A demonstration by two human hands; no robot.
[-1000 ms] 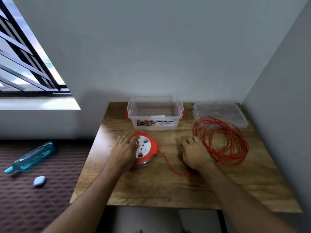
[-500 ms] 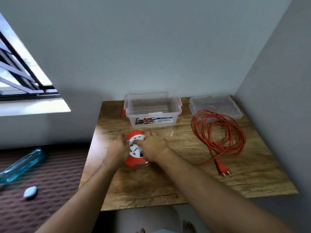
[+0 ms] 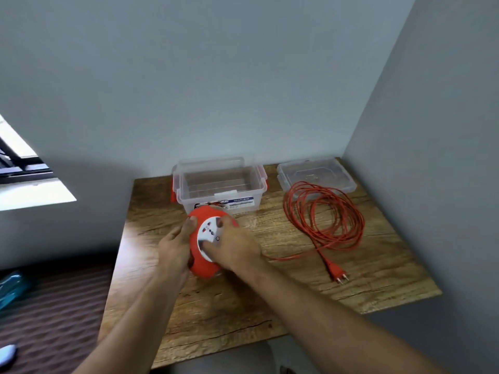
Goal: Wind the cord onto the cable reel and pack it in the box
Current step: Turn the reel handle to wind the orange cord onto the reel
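The orange cable reel, with a white socket face, is lifted and tilted toward me above the wooden table. My left hand grips its left rim. My right hand holds its right side, fingers on the white face. The orange cord lies in a loose coil at the right, one strand running to the reel. Its plug rests near the table's right front. A clear box with orange latches stands open behind the reel.
The box's clear lid lies flat at the back right, partly under the coil. Walls close the table at the back and right. On the carpet at left lie a blue bottle and a small white object.
My right hand left the cord and joined the left on the reel. Both hands raised and tilted the reel off the table. The camera view shifted right.
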